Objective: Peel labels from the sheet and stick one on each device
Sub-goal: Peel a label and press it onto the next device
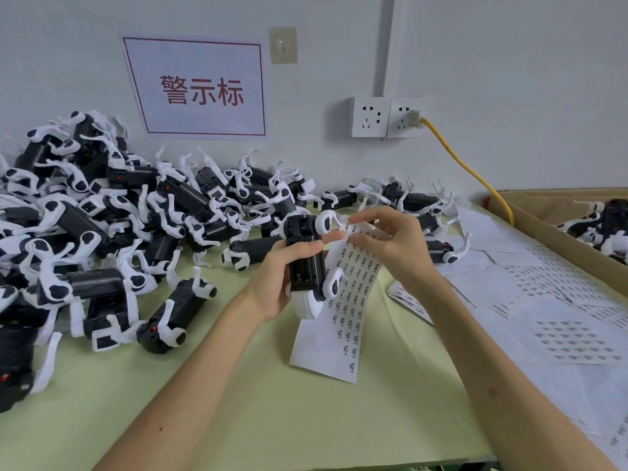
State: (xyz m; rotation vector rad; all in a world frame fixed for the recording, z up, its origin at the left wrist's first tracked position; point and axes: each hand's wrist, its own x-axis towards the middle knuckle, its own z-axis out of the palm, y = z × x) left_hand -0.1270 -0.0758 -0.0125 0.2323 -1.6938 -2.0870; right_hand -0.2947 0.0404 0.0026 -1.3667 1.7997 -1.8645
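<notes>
A pale grey wall (509,79) is seen behind a light green desk (272,402). A red-bordered sign (197,90) (red characters on white) is fixed to it beside a hook plate (282,45). A yellow cable (465,164) is plugged into the right of two sockets (387,117).

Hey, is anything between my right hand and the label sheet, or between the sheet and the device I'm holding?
Nothing visible. The right hand pinches the top edge of the label sheet, and the sheet hangs right beside the device gripped in the left hand, with no object between them.
</notes>
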